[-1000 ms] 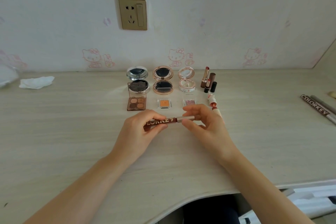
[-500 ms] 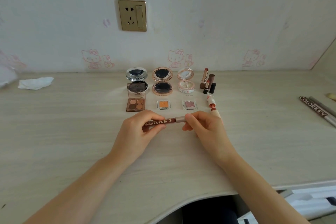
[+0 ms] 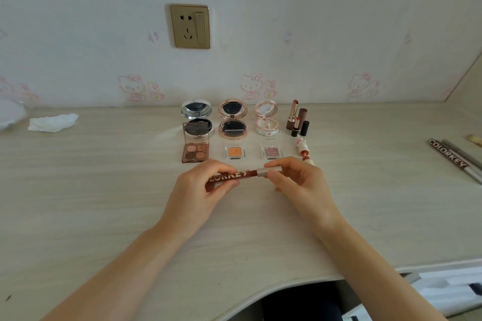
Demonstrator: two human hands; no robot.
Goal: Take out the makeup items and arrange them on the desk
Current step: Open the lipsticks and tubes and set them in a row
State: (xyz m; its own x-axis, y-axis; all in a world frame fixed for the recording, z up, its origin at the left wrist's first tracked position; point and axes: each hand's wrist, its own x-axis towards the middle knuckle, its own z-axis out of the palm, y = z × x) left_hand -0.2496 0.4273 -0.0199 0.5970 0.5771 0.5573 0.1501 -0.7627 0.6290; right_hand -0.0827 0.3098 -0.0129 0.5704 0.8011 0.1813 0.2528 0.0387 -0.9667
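Two hands meet over the middle of a pale, wood-grained desk (image 3: 104, 216), holding one slim lip pencil (image 3: 242, 174) between them, level and just above the surface. The left hand (image 3: 198, 190) curls its fingers and thumb round the dark red barrel, where pale lettering shows; the right hand (image 3: 300, 185) pinches the rose-gold cap end.

Behind the hands the arranged makeup stands in rows. At the back three round compacts sit open with their mirrors raised: a silver compact (image 3: 197, 118), a rose-gold compact (image 3: 232, 118) and a white compact (image 3: 266, 118). In front of them lie a brown four-pan eyeshadow palette (image 3: 195, 147) with its clear lid up, a small orange eyeshadow pan (image 3: 233, 151) and a small pink eyeshadow pan (image 3: 272, 151). To the right a cluster of upright lipsticks (image 3: 298, 118) stands, and a white-and-red lipstick (image 3: 303, 152) lies just in front of it.

Far to the right, two more pencils (image 3: 456, 161) lie side by side at a slant, one lettered COLORKEY. A crumpled white tissue (image 3: 52, 122) rests near the left back edge.

The desk's front edge curves inward at the person's seat. The wall (image 3: 339, 21) behind carries pale wallpaper with pink cartoon cats, and a gold-coloured wall socket (image 3: 190, 26) with a switch is set above the compacts.
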